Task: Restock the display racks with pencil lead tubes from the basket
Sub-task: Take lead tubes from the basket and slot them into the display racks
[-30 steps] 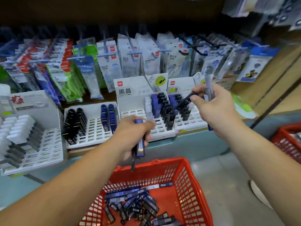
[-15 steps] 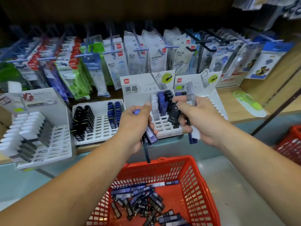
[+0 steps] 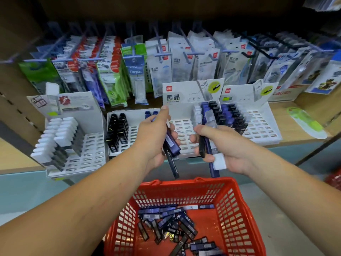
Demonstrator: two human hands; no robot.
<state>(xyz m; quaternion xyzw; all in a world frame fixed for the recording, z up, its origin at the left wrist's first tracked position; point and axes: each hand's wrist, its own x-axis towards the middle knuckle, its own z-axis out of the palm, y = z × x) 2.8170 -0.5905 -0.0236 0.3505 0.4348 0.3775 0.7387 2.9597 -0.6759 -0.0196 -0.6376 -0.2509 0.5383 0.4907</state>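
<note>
**Tubes in both hands, rack slots waiting**

Both hands are held up between the red plastic mesh basket and the shelf. A small bundle of slim dark-blue and black lead tubes is gripped in the left hand, with the fingers curled round it and the thumb raised. In the right hand a second clutch of tubes is pinched: one black, one blue, and one clear with a white cap. The sorting-and-slotting step is judged to be in hand. A heap of loose tubes lies on the basket floor, so the job is reckoned far from finished.

Next, one tube needs to be singled out and matched by colour to a row. It is then to be stood upright in a free slot of the white slotted plastic display rack just behind the hands, or of the matching white rack to its right. A fine fingertip pinch is called for, with the remaining tubes clamped in the palm.

The count in either hand cannot be told, since the tubes overlap and are partly hidden by the palms. Most grade markings are too blurred to be read. The front of the middle rack is covered by the hands. The basket's near edge is cut off by the frame, and a red shape at the far right is too blurred to be named.
</note>
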